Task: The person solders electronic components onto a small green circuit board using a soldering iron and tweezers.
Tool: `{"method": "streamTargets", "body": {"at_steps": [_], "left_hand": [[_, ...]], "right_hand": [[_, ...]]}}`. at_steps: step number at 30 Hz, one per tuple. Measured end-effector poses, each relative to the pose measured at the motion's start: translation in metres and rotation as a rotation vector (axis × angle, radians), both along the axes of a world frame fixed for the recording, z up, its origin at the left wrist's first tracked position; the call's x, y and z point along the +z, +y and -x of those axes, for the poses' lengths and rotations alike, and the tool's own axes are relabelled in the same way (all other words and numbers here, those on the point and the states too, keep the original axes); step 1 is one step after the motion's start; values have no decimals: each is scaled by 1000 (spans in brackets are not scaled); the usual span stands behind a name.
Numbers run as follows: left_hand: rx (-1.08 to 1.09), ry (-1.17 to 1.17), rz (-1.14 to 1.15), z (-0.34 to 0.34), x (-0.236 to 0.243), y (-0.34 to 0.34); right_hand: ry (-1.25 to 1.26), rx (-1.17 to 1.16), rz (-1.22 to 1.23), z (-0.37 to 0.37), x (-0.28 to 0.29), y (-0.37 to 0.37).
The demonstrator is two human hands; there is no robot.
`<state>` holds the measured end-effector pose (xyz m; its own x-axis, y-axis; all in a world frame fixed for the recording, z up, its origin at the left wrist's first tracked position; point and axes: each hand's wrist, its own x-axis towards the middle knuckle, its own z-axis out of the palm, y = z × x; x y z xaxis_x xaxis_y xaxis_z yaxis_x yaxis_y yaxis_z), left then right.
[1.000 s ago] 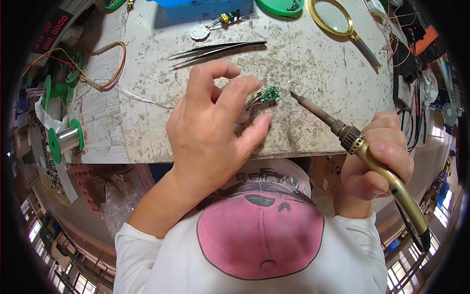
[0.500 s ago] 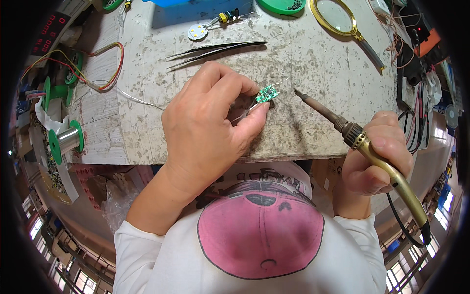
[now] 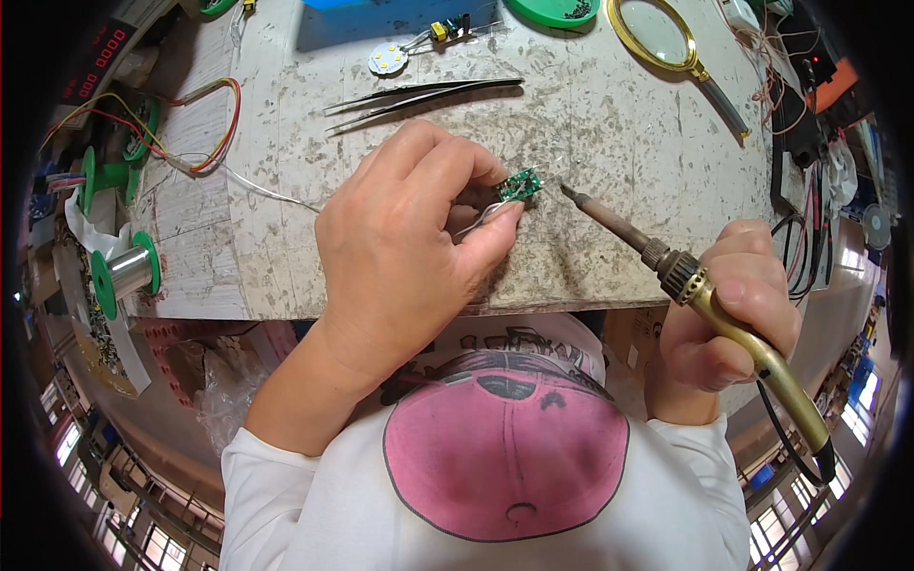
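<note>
Between the thumb and fingers of my left hand [image 3: 405, 214], a small green circuit board [image 3: 520, 185] is pinched above the worktable. Thin wire leads stick out from the board's right end, and pale wire shows by the thumb. My right hand [image 3: 738, 309] is wrapped round the brass-coloured handle of a soldering iron [image 3: 700, 285]. The iron's dark tip points up and left, a short way right of the board and apart from it. Beyond my left hand lies a pair of dark tweezers [image 3: 428, 100].
Solder wire is wound on a green-flanged spool [image 3: 129, 274] at the left, near coloured wires [image 3: 233, 124]. At the back are a round white LED board [image 3: 388, 60], a blue bin [image 3: 381, 24], a green dish [image 3: 552, 9] and a gold-rimmed magnifying glass [image 3: 657, 33]. A display [image 3: 100, 62] glows red at far left.
My right hand has brought the soldering iron's tip slightly left and down, closer to the board. The board has tilted a little in my left hand and looks darker.
</note>
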<state>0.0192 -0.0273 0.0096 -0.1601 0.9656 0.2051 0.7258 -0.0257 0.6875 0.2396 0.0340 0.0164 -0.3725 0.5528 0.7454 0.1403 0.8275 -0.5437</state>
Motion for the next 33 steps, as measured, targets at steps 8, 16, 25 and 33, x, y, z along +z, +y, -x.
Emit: {"method": "streamTargets", "body": {"at_steps": [8,16,25,33], "left_hand": [[33,-211,-128,2,-1,-17],[-74,-67,-176,9,-7,-25],[-111,-54,-186,9,-6,-25],[60,-261,-37,0,-3,-21]], "right_hand": [[-5,38,32,5,6,1],[41,84,161,13,15,7],[-21,120,120,20,13,13],[-23,119,124,22,15,14]]}}
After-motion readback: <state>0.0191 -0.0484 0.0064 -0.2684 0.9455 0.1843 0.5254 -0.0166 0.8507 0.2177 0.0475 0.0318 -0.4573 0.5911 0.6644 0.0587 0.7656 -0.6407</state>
